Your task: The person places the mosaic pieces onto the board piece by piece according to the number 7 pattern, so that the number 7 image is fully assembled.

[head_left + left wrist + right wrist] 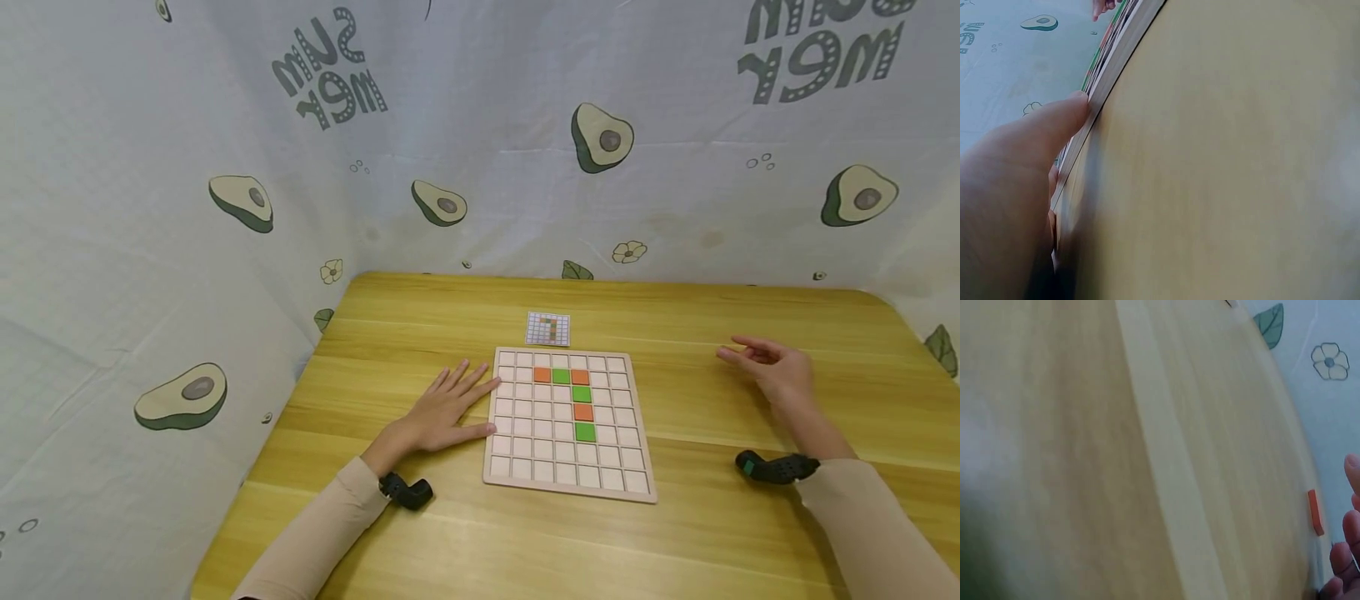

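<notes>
A square wooden grid board (525, 476) lies on the table, with orange and green tiles (582, 412) set in its white cells in a bent row. My left hand (438, 417) rests flat at the board's left side, fingers spread, thumb and a fingertip touching the rim. In the left wrist view the thumb (1066, 119) presses against the board's edge (1116, 59). My right hand (783, 379) hovers over the table to the right of the board, fingers loosely bent and nothing visible between them. An orange tile (1315, 512) shows near its fingers in the right wrist view; the head view hides it.
A small printed card (548, 328) with a coloured grid pattern lies just behind the board. The wooden table (450, 292) meets a pale cloth (510, 175) with avocado prints at the back and left. Black wrist cameras (776, 468) sit on both wrists.
</notes>
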Motion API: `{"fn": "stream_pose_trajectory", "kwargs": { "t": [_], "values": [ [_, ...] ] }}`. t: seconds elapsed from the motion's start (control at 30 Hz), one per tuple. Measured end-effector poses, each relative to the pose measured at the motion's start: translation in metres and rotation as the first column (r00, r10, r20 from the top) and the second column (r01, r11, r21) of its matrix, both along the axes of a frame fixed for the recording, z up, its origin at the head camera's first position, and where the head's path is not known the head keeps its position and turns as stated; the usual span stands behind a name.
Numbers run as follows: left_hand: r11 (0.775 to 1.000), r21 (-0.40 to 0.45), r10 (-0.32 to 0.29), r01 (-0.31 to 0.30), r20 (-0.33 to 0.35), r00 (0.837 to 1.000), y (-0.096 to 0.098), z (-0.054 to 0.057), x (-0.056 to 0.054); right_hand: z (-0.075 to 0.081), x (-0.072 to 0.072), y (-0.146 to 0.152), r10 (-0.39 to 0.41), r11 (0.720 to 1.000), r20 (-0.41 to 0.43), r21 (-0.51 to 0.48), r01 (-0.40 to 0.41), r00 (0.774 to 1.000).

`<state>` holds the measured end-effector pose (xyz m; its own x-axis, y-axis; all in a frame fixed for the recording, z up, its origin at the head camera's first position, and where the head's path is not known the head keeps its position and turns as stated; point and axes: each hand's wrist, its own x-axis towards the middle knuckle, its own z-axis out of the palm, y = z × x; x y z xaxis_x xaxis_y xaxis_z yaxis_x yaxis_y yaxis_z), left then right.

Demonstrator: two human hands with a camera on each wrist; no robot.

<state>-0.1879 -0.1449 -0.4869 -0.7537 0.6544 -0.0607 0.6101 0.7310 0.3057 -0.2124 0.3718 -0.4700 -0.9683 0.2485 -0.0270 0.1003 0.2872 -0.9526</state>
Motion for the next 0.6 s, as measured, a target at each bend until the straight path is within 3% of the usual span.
{"fn": "stream_pose_trajectory", "kwargs": {
  "t": [0.23, 0.33, 0.6],
  "values": [
    [1.0, 0.009, -0.004, 0.004, -0.008, 1.0, 0.001, 0.001, 0.0, -0.004, -0.005, 0.008, 0.001, 0.996, 0.04, 0.094, -0.005, 0.999],
    [1.0, 0.013, -0.008, 0.009, -0.011, 1.0, 0.001, 0.0, 0.0, -0.006, -0.007, 0.01, 0.013, 0.985, 0.046, 0.174, -0.021, 0.999],
    [1.0, 0.013, -0.003, 0.003, -0.007, 1.0, 0.001, 0.001, 0.001, -0.006, -0.008, 0.013, 0.064, 0.963, 0.096, 0.257, -0.087, 0.993]
  ]
}}
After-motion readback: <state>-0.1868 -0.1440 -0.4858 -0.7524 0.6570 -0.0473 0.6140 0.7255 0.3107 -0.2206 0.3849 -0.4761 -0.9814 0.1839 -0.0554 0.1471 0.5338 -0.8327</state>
